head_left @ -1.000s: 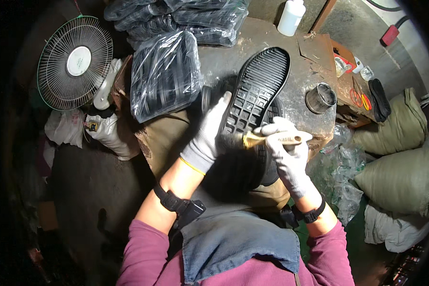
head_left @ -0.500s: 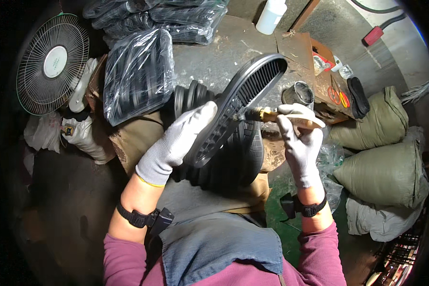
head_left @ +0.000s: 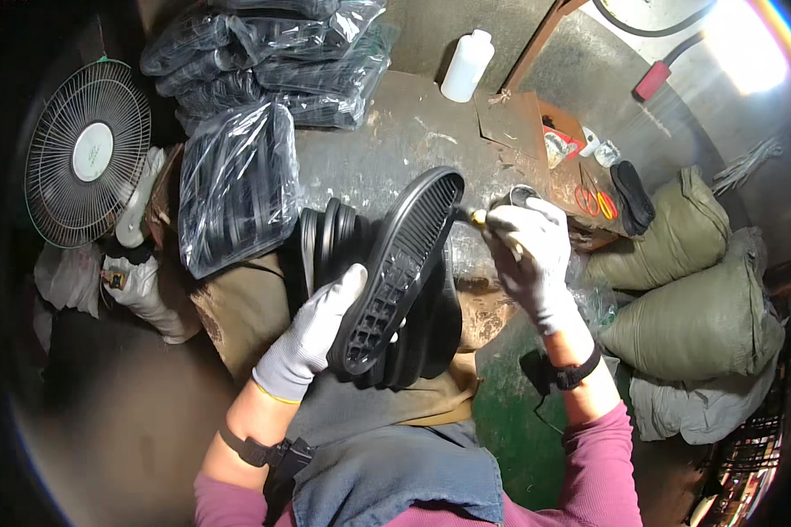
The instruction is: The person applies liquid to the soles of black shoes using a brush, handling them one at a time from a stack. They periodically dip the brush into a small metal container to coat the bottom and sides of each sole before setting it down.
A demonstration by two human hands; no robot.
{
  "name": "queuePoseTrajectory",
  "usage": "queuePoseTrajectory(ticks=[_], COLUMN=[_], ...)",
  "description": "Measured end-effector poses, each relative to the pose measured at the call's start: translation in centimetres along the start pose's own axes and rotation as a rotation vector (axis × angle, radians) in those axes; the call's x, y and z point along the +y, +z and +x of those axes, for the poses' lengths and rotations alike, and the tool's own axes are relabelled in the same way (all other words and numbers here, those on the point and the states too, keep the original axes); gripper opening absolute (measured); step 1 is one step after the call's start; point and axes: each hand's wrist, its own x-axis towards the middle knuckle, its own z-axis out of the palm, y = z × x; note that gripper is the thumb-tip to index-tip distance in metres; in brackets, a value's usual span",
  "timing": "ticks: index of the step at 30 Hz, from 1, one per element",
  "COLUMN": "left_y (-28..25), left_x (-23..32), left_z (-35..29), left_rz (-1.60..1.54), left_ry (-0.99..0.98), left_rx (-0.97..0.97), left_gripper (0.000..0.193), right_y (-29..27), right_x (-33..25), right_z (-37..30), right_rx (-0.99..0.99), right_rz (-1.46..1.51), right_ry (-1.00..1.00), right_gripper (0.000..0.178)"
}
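A black rubber shoe sole (head_left: 402, 268) is tilted in front of me, its ribbed and studded hollow face toward me. My left hand (head_left: 319, 327), in a white-grey work glove, closes on its left edge, with the thumb over the rim. My gloved right hand (head_left: 533, 250) is closed around a brush (head_left: 477, 217), whose handle is mostly hidden by the fingers. Dark bristles meet the sole's right rim near its far end. More black soles (head_left: 431, 342) are piled beneath it, and several stand on edge (head_left: 330, 233) behind my left hand. A small cup (head_left: 522, 193) is just beyond my right hand.
Plastic-wrapped bundles of soles (head_left: 242, 189) lie on the worn table (head_left: 387, 158), with more stacked behind. A white bottle (head_left: 468, 67) stands at the back. Scissors (head_left: 594, 200) lie right, near green sacks (head_left: 690, 312). A fan (head_left: 90, 154) is at left.
The brush has moved from the sole's middle to its far right rim. The sole now stands steeper and lower in view. The whole scene has shifted as my head moved.
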Motion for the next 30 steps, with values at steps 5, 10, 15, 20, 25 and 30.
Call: queuePoseTrajectory(ticks=[5,10,15,20,25,30], left_y=[0.9,1.1,0.1,-0.3,-0.9,-1.1], left_x=[0.3,0.5,-0.2,-0.7,-1.5,-0.8], left_z=[-0.2,0.6,0.2,0.8,0.9,0.6], left_rz=[-0.304,-0.650,-0.670,-0.777,-0.839,-0.853], left_ry=[-0.096,-0.194,-0.160,-0.178,-0.166,-0.119], left_rx=[-0.023,-0.099,-0.064,-0.191,-0.178,-0.229], left_gripper=[0.061,0.063,0.063,0.063,0.061,0.061], right_y=[0.4,2.2,2.5,3.8,7.6,4.8], right_x=[2.4,3.4,1.4,0.3,-4.3,-2.8], right_z=[2.5,3.3,2.2,-0.6,-1.4,-0.6], right_rx=[-0.033,-0.056,0.252,0.254,0.290,0.235], right_rz=[-0.099,-0.118,0.132,-0.046,0.247,0.242], right_ry=[-0.098,-0.189,-0.036,0.164,0.164,0.379], right_gripper=[0.028,0.033,0.020,0.016,0.012,0.011])
